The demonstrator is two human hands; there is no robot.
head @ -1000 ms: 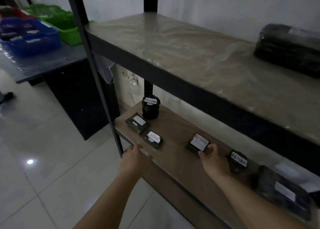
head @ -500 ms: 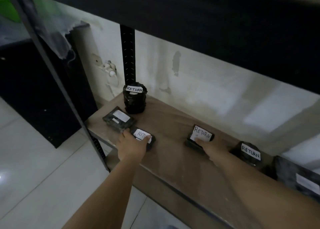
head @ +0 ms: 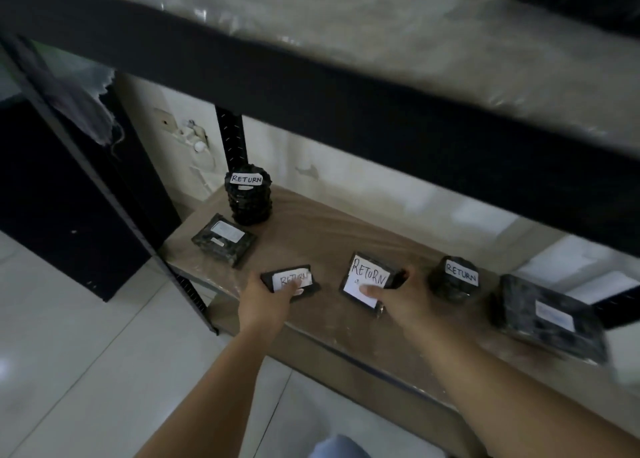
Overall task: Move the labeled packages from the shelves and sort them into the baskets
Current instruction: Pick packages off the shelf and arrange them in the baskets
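Two hands each grip a RETURN package: left hand (head: 266, 300) the small package (head: 291, 281), right hand (head: 403, 296) the larger package (head: 367, 279).

The scene is dim and grey, the dark beam of the upper shelf (head: 346, 86) shadowing the lower shelf (head: 322, 235) below it. Soft glare lies on the floor tiles (head: 52, 336) at 8 o'clock and on the plastic wrap at 12 o'clock. Motion blur smears the edges, worst at 3 to 4 o'clock; handwritten labels at centre stay legible. Straight lines bow outward.
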